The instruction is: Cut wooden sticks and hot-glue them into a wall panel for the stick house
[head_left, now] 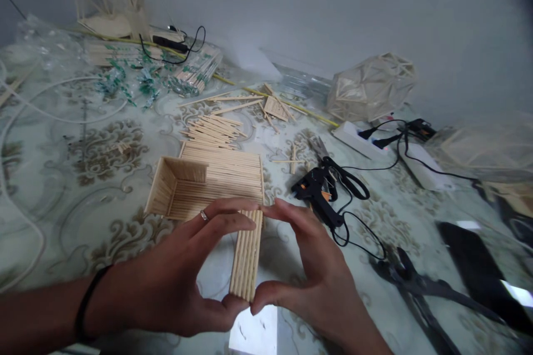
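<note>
Here, closest to the viewer, the left hand (pixel 179 272) and the right hand (pixel 320 272) gripped a narrow panel of wooden sticks (pixel 246 255) between them, fingertips at its far end and thumbs at its near end. The panel lay in the gap between the two palms, tilted slightly, above a bright white patch (pixel 254 333) on the patterned tabletop (pixel 116 199). Just beyond the fingers stood a larger stick base (pixel 225 169) with low walls around its left corner; the left fingers hid part of its near edge. Off to the right lay dark pliers (pixel 416 283) and a black slab (pixel 478 266), then, closer to the base, a black hot glue gun (pixel 317 195) touching black-handled scissors (pixel 350 180), its cord looping toward the pliers. Behind the base, a heap of loose sticks (pixel 214 131) crowded its far edge. Farther back were a white power strip (pixel 358 140), plastic-wrapped stick bundles (pixel 200 69) and a faceted stick framework (pixel 370 89) near the wall.
</note>
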{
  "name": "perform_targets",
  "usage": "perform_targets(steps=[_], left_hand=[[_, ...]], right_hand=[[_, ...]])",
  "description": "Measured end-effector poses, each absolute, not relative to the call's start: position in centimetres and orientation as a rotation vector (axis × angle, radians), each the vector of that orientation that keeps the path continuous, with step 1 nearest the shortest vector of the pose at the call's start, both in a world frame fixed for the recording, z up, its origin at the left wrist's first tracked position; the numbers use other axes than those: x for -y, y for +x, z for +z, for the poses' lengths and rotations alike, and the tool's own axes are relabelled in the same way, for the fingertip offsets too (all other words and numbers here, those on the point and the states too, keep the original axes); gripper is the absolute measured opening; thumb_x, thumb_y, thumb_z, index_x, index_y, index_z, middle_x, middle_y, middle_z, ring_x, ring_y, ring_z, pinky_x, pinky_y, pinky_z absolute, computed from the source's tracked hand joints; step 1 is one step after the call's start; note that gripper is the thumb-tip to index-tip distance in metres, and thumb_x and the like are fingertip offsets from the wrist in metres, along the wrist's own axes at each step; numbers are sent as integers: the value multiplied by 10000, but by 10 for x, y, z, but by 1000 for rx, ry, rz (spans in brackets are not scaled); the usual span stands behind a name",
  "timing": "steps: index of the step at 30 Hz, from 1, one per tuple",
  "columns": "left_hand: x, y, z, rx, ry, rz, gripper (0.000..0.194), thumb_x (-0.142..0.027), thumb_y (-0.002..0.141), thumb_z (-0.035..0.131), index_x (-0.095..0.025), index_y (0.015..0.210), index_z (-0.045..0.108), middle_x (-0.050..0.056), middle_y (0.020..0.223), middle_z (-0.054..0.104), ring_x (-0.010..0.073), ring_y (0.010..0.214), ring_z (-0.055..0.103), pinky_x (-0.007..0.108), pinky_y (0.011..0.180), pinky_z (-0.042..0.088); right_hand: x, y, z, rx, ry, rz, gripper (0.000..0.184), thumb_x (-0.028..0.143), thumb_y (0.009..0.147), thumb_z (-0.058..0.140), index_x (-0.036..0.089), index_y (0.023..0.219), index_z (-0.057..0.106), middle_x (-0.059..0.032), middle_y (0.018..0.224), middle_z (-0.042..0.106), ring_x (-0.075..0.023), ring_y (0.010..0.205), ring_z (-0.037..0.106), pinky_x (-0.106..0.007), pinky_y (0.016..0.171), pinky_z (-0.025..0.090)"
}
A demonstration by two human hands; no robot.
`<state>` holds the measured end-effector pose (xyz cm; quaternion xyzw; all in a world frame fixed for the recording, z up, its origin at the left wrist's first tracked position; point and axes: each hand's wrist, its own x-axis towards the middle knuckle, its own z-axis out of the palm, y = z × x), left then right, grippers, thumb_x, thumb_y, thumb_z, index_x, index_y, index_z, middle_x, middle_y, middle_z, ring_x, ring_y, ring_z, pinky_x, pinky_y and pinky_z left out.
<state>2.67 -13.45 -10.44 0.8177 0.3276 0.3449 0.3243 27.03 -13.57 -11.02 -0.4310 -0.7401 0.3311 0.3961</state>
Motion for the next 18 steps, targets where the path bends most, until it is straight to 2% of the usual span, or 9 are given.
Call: perform_targets(steps=[4, 11, 18], left_hand=[[133, 27, -103, -849, 2149, 902, 808, -193, 783, 826, -292, 1450, 382, 120, 1550, 594, 289, 1445, 616, 424, 1194, 579], [132, 27, -102, -860, 2181, 899, 808, -168, 773, 809, -281, 1449, 381, 123, 1537, 607, 278, 1439, 623, 402, 1198, 573], [134, 26, -101, -864, 2187, 854, 779, -187, 788, 795, -283, 1443, 385, 132, 1545, 597, 289, 1427, 631, 415, 1189, 579]], right_hand=[[136, 270, -109, 1883, -1079, 836, 1099, 514, 665, 1037, 534, 1604, 467, -18, 1314, 730, -319, 1178, 735, -468, 971, 656], [136, 268, -108, 1900, -1061, 820, 1087, 532, 707, 1011, 556, 1624, 427, -6, 1326, 724, -291, 1182, 731, -435, 988, 653], [135, 267, -107, 1949, -1041, 779, 1082, 556, 738, 985, 552, 1645, 395, -4, 1293, 724, -266, 1151, 730, -395, 971, 659]])
